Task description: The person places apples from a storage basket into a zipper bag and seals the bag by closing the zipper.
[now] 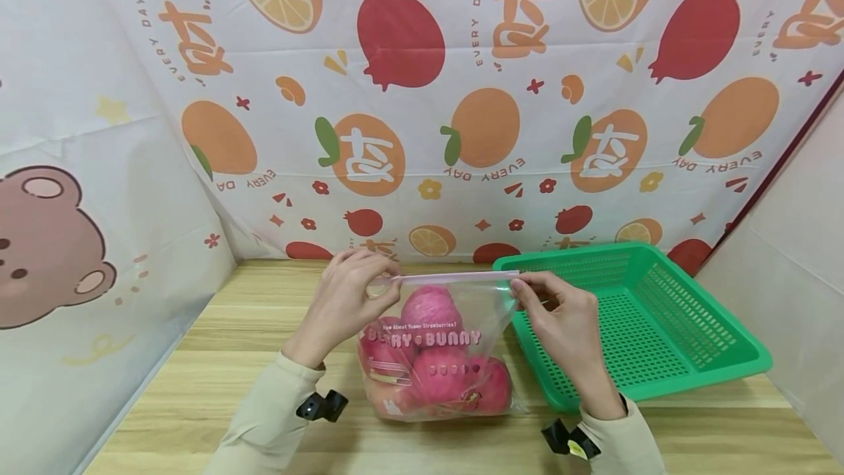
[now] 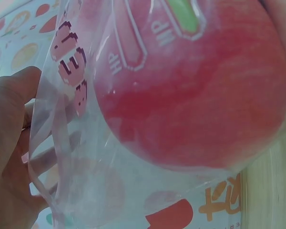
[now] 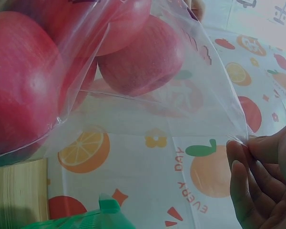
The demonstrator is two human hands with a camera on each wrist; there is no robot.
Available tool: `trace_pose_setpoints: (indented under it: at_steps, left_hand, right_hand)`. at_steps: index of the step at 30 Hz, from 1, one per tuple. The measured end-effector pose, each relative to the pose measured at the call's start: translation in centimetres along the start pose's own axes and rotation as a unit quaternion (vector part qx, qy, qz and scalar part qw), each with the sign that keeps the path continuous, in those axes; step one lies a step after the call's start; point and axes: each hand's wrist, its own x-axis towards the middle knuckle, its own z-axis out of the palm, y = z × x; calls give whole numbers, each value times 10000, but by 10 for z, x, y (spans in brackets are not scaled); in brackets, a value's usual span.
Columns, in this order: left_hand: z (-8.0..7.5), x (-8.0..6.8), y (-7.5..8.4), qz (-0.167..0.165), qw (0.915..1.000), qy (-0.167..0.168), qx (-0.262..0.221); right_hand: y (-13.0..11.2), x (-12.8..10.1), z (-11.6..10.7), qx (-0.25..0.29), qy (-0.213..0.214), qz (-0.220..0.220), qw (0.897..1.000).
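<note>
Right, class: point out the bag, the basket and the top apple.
bag (image 1: 455, 339): head view, printed front.
basket (image 1: 732, 347): head view, right wall.
top apple (image 1: 430, 308): head view, its front, seen through the bag.

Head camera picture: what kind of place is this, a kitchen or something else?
Probably not a kitchen: it looks like a small staged booth. Printed fruit-pattern cloth hangs as walls around a wooden table, which bears only a green basket and a clear zip bag of apples, held at its top by both hands.

Bag (image 1: 438, 347) hides rear apples (image 1: 428, 372); left-wrist apple (image 2: 190, 86) cut off.
</note>
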Motion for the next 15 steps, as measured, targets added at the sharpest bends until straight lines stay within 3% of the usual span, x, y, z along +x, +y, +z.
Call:
trace_pose_setpoints:
  at_steps: [15]
  left_hand:
    - [-5,-4,-6,56,9999,85,95]
  right_hand:
    - [2,1,0,-73,14,-17,10000]
